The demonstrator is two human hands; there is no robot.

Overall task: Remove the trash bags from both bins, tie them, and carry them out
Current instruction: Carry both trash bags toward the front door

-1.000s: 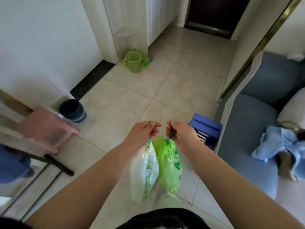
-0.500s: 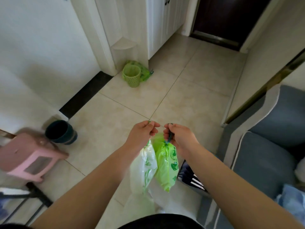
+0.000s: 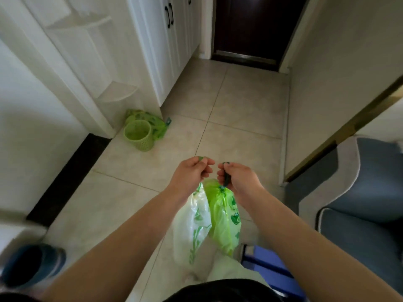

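Two tied trash bags hang side by side in front of me. My left hand [image 3: 192, 174] is closed on the top of the pale white bag [image 3: 192, 225] with green print. My right hand [image 3: 238, 178] grips the dark drawstring of the bright green bag [image 3: 224, 221]. A light green basket bin [image 3: 137, 135] stands on the floor by the white cabinet, with a green bag [image 3: 152, 122] lying behind it. A dark blue bin [image 3: 32, 264] sits at the lower left, blurred.
Beige tiled floor [image 3: 239, 110] runs ahead to a dark door [image 3: 250, 27]. White cabinets [image 3: 165, 44] line the left; a wall and a grey-blue sofa [image 3: 359, 210] stand on the right. A blue box [image 3: 270, 264] lies near my feet.
The view has advanced toward the dark door with both bags still held. The pink stool has left the frame, and the blue bin and blue box have dropped lower.
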